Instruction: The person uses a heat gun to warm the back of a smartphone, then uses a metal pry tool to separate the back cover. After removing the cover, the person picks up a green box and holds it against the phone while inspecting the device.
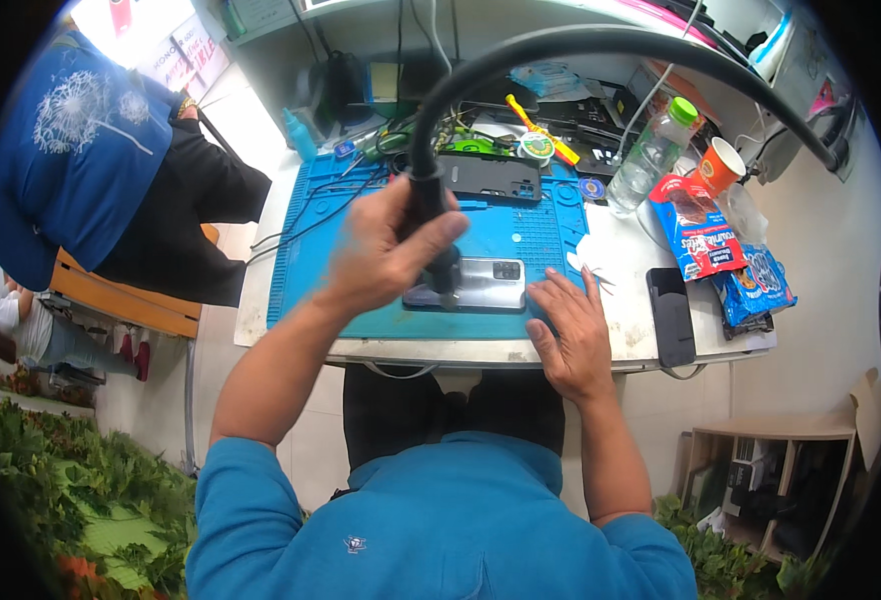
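My left hand [391, 250] grips the end of a thick black flexible arm [568, 42], whose tip hangs over a silver smartphone [491, 285] lying back up on the blue work mat [311, 300]. My right hand [566, 325] rests with fingers extended at the mat's right part, just right of the phone. Behind them lie a black phone case or back panel [491, 178] and several cables. A white paper piece [596, 255] is beside my right fingertips; what lies under the tip of the flexible arm is partly hidden.
A bottle [651, 160], paper cup [718, 162], snack packets [696, 225] and black phone [671, 315] crowd the right. Tools and a yellow-red item [541, 130] lie at the back. A person in blue [91, 160] stands left, another sits beyond [51, 330]. A cubby [791, 460] is lower right.
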`<action>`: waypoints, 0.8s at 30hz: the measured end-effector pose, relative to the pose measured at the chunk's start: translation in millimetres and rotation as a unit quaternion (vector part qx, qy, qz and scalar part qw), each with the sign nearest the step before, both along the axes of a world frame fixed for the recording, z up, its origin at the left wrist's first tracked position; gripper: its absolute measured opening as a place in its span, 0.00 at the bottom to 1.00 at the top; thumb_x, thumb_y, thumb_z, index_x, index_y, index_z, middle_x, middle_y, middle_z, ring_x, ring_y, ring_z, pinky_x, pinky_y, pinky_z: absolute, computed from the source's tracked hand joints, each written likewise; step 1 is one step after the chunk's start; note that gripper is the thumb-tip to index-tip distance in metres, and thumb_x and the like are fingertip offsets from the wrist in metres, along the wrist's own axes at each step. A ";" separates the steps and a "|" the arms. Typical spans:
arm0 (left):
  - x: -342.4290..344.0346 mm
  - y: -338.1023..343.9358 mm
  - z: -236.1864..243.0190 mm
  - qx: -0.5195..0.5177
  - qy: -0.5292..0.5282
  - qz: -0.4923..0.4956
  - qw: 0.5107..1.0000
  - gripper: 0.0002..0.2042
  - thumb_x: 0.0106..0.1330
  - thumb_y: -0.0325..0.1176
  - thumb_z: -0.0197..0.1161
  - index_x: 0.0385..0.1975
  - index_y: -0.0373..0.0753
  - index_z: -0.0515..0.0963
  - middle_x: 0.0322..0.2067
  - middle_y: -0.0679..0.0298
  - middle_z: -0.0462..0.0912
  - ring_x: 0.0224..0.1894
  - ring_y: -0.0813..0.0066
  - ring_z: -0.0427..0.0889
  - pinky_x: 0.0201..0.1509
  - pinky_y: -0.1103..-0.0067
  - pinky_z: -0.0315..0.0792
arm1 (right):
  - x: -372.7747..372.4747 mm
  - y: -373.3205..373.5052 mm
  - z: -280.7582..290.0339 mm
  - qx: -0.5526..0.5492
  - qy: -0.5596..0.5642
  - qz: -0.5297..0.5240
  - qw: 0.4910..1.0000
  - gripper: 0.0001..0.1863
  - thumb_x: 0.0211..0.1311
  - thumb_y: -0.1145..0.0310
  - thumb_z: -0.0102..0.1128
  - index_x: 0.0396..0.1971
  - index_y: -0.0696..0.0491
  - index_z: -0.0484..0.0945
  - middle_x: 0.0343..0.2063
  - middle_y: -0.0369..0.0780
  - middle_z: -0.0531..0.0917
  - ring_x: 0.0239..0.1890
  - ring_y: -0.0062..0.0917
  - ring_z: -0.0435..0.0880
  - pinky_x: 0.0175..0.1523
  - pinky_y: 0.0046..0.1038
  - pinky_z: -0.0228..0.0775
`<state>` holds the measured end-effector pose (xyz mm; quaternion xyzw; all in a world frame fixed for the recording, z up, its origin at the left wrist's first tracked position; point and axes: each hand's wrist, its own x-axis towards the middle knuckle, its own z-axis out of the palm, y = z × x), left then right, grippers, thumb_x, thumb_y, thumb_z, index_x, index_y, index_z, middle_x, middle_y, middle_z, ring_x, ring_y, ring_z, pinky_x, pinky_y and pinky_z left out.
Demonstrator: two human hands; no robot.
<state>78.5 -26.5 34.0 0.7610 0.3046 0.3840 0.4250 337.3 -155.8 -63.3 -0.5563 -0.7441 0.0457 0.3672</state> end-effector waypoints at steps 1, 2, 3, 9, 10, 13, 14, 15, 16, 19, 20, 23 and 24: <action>-10.5 3.5 1.7 0.008 0.002 0.018 1.000 0.15 0.75 0.41 0.71 0.47 0.36 0.80 0.36 0.68 0.82 0.39 0.82 0.79 0.47 0.80 0.74 | -0.5 0.2 -0.4 -0.002 0.003 0.003 1.000 0.26 0.80 0.49 0.52 0.55 0.59 0.84 0.52 0.46 0.89 0.68 0.45 0.80 0.82 0.55 0.49; -19.3 8.2 3.9 0.016 0.002 0.035 0.999 0.15 0.75 0.42 0.71 0.47 0.36 0.80 0.37 0.68 0.82 0.40 0.82 0.79 0.48 0.80 0.74 | 0.5 -0.1 -0.3 -0.004 0.004 0.006 1.000 0.26 0.80 0.49 0.53 0.55 0.59 0.84 0.53 0.46 0.89 0.68 0.45 0.80 0.82 0.55 0.49; -26.8 13.2 4.6 0.012 0.000 0.054 0.998 0.15 0.76 0.43 0.71 0.47 0.35 0.80 0.36 0.68 0.82 0.40 0.82 0.79 0.47 0.81 0.74 | 0.9 -0.5 0.1 -0.005 0.005 0.009 1.000 0.26 0.80 0.49 0.53 0.55 0.59 0.84 0.53 0.46 0.89 0.68 0.44 0.80 0.82 0.55 0.49; -32.9 41.5 -1.5 0.086 -0.012 0.108 0.990 0.17 0.76 0.45 0.71 0.44 0.35 0.81 0.31 0.69 0.81 0.34 0.83 0.76 0.43 0.82 0.70 | 0.5 -0.7 3.2 -0.019 0.028 0.009 0.999 0.27 0.78 0.49 0.56 0.56 0.59 0.84 0.54 0.46 0.89 0.68 0.44 0.80 0.81 0.54 0.50; -32.1 42.4 -1.3 0.085 -0.005 0.108 0.991 0.18 0.76 0.46 0.71 0.46 0.35 0.81 0.33 0.70 0.81 0.36 0.82 0.77 0.45 0.82 0.72 | -0.2 0.1 3.2 -0.016 0.028 0.010 0.999 0.27 0.78 0.49 0.56 0.56 0.59 0.84 0.54 0.46 0.89 0.68 0.44 0.80 0.81 0.55 0.50; -31.9 36.8 -1.6 0.082 0.011 0.099 0.992 0.17 0.76 0.45 0.70 0.45 0.35 0.81 0.33 0.69 0.81 0.37 0.82 0.77 0.45 0.82 0.71 | 0.4 -0.2 1.9 -0.011 0.029 0.007 0.999 0.27 0.78 0.49 0.56 0.56 0.59 0.84 0.54 0.46 0.89 0.67 0.45 0.80 0.81 0.55 0.51; -32.9 33.6 -1.4 0.079 0.020 0.096 0.992 0.17 0.76 0.45 0.70 0.45 0.35 0.81 0.33 0.69 0.81 0.37 0.82 0.77 0.45 0.82 0.71 | 0.3 -0.1 1.6 -0.007 0.028 0.008 1.000 0.26 0.78 0.50 0.56 0.56 0.59 0.84 0.54 0.47 0.89 0.67 0.45 0.80 0.81 0.55 0.51; -33.1 29.3 -2.3 0.084 0.005 0.087 0.993 0.17 0.76 0.45 0.71 0.44 0.35 0.81 0.31 0.69 0.81 0.35 0.82 0.76 0.42 0.81 0.70 | 0.3 0.0 1.2 -0.003 0.027 0.009 1.000 0.26 0.78 0.50 0.56 0.56 0.59 0.84 0.54 0.47 0.89 0.67 0.45 0.81 0.81 0.55 0.51; -33.2 24.5 -3.6 0.089 -0.010 0.079 0.993 0.17 0.75 0.46 0.71 0.44 0.35 0.81 0.29 0.69 0.81 0.32 0.82 0.75 0.39 0.81 0.68 | 0.5 -0.2 1.3 -0.003 0.023 0.009 1.000 0.26 0.78 0.51 0.56 0.56 0.59 0.84 0.53 0.47 0.89 0.67 0.45 0.81 0.81 0.55 0.51; -34.3 19.8 -2.4 0.101 -0.017 0.086 0.991 0.17 0.75 0.46 0.72 0.43 0.36 0.81 0.27 0.69 0.81 0.30 0.82 0.75 0.36 0.81 0.68 | -0.4 -0.4 0.9 0.002 0.017 0.014 1.000 0.25 0.77 0.53 0.57 0.57 0.60 0.84 0.53 0.47 0.89 0.66 0.44 0.81 0.81 0.55 0.51; -32.7 19.9 -1.2 0.104 -0.014 0.090 0.990 0.17 0.75 0.46 0.72 0.43 0.36 0.81 0.27 0.69 0.81 0.30 0.82 0.76 0.36 0.81 0.69 | 1.0 -1.0 0.7 0.007 0.019 0.013 1.000 0.25 0.77 0.54 0.58 0.57 0.60 0.83 0.52 0.47 0.89 0.66 0.44 0.81 0.81 0.55 0.52; -28.5 12.6 -1.1 0.069 -0.016 0.076 0.995 0.17 0.75 0.45 0.71 0.43 0.35 0.81 0.30 0.69 0.83 0.32 0.83 0.79 0.39 0.83 0.72 | 1.9 -3.4 0.2 0.010 0.037 0.008 0.999 0.24 0.77 0.56 0.58 0.59 0.60 0.82 0.50 0.46 0.90 0.65 0.43 0.82 0.81 0.53 0.52; -24.6 7.7 -1.9 0.062 -0.027 0.069 0.995 0.16 0.75 0.45 0.71 0.44 0.35 0.81 0.30 0.69 0.83 0.32 0.83 0.79 0.40 0.83 0.72 | 1.6 -3.9 0.2 0.009 0.045 0.004 0.999 0.24 0.77 0.56 0.58 0.60 0.60 0.81 0.49 0.46 0.90 0.65 0.42 0.82 0.81 0.53 0.52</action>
